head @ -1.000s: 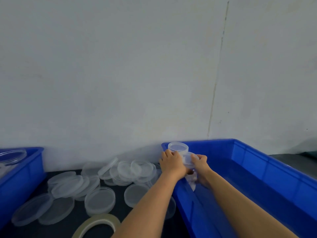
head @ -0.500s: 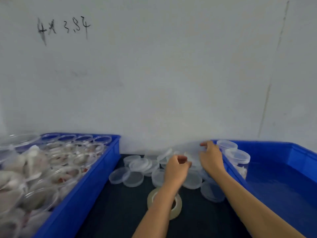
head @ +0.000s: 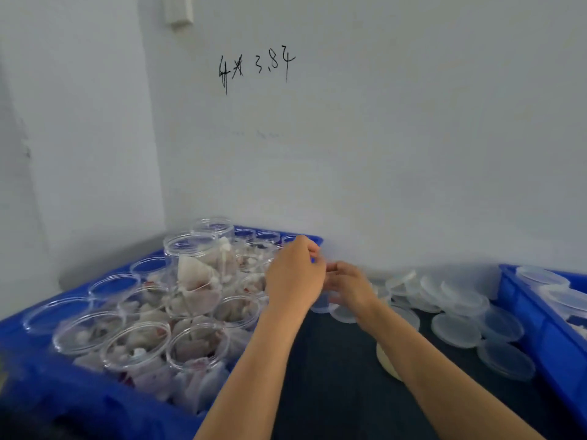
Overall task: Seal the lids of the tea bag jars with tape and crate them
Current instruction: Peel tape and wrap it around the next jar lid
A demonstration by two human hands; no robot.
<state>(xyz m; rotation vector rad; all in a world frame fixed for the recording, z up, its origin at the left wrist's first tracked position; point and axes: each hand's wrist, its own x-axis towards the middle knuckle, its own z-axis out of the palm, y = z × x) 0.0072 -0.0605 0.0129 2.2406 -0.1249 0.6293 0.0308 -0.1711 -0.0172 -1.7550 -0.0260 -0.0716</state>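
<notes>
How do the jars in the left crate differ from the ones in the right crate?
The jars in the left crate stand open with no lids; the jars in the right crate are lidded. The left crate is packed with many jars, some stacked, while only a few show in the right crate, at the frame's edge. Both sets are clear plastic, and both crates are blue.

Jars [head: 190,312]: clear, round, open-topped, holding tea bags, packed upright in left blue crate [head: 79,404], two stacked higher | Lids [head: 457,330]: clear flat discs, loose heap on dark surface | Tape roll [head: 386,360]: pale, flat, partly hidden | Right crate [head: 540,331]: lidded jars [head: 540,276] at corner
</notes>
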